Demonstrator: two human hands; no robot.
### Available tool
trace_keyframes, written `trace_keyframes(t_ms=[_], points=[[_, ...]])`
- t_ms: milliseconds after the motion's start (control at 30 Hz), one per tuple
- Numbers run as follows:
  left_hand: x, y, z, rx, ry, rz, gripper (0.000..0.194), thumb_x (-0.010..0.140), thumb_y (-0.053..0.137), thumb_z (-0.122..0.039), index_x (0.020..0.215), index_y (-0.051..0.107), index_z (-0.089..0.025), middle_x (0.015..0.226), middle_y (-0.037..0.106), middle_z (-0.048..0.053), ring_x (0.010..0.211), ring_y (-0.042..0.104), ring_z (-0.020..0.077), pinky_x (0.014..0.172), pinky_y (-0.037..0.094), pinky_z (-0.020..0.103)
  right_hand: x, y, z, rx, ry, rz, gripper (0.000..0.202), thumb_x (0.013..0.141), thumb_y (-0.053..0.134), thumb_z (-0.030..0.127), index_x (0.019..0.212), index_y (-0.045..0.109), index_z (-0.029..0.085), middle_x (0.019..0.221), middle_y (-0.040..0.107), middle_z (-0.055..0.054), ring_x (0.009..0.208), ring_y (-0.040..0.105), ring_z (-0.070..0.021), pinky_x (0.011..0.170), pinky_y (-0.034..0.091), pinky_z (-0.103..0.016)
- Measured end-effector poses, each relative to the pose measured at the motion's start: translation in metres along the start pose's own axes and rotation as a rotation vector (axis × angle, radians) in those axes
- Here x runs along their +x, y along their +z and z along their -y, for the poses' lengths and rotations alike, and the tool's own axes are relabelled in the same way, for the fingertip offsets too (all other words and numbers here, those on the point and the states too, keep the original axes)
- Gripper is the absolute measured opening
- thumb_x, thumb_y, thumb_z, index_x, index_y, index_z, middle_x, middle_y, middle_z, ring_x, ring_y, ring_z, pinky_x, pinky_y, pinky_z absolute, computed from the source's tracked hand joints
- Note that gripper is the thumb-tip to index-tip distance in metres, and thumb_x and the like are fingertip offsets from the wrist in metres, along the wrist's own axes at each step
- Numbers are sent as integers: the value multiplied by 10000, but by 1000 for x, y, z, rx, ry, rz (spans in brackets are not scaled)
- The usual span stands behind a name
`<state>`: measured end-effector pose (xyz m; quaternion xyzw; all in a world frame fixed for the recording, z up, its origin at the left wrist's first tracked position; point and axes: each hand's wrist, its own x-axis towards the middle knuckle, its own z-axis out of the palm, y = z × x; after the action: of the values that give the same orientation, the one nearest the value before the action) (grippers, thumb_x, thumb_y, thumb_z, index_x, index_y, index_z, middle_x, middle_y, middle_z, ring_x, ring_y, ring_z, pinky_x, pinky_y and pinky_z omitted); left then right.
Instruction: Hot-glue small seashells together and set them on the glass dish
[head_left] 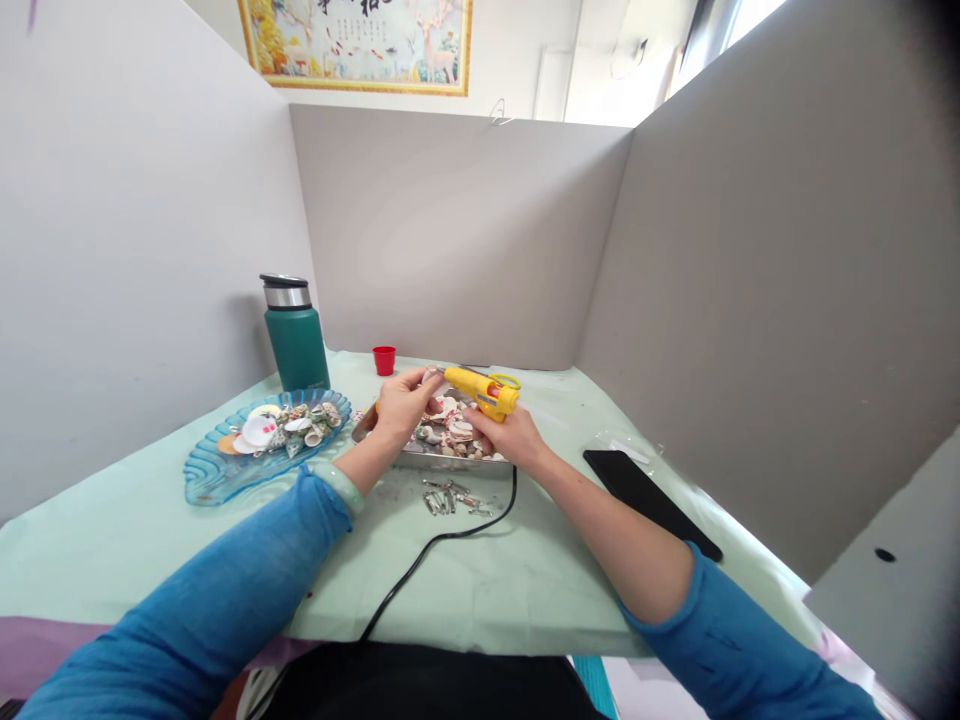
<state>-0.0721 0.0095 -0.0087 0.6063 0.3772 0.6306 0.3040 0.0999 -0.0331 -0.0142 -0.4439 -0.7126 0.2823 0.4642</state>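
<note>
My right hand (511, 436) is wrapped round the grip of a yellow hot glue gun (472, 384), whose nozzle points left. At the nozzle tip, my left hand (403, 404) pinches a small pale piece that looks like a shell (430, 375). Whether nozzle and piece touch, I cannot tell. Below both hands is a metal tray (457, 461) filled with seashells (455, 428), partly covered by the hands. Several small silvery metal clips or pins (452, 498) lie in front of it. The gun's black cord (431, 543) runs over the table's front edge.
On the left a blue glass dish (217, 484) holds more shells, with a green bottle (293, 345) behind. A red cup (384, 361) stands at the back. To the right lie a black flat object (651, 502) and clear plastic packaging (626, 447). Grey panels (457, 230) enclose three sides.
</note>
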Motion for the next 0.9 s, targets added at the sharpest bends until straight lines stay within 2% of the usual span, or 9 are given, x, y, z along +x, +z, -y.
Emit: trace_keyframes(t_ms=[667, 900], points=[[1, -1, 2, 7, 3, 13, 318, 716, 652, -469, 769, 676, -157, 482, 580, -15, 414, 533, 107, 441, 406, 192, 0, 0, 2, 9, 22, 4, 268, 794, 581, 399, 632, 543, 189, 491, 551, 25, 392, 509, -99, 416, 436, -218], [0, 0, 2, -3, -18, 14, 333, 704, 663, -465, 819, 693, -154, 478, 578, -18, 410, 537, 109, 434, 398, 195, 0, 0, 2, 20, 30, -11, 281, 790, 582, 399, 608, 530, 191, 486, 544, 23, 393, 512, -101, 418, 438, -218]])
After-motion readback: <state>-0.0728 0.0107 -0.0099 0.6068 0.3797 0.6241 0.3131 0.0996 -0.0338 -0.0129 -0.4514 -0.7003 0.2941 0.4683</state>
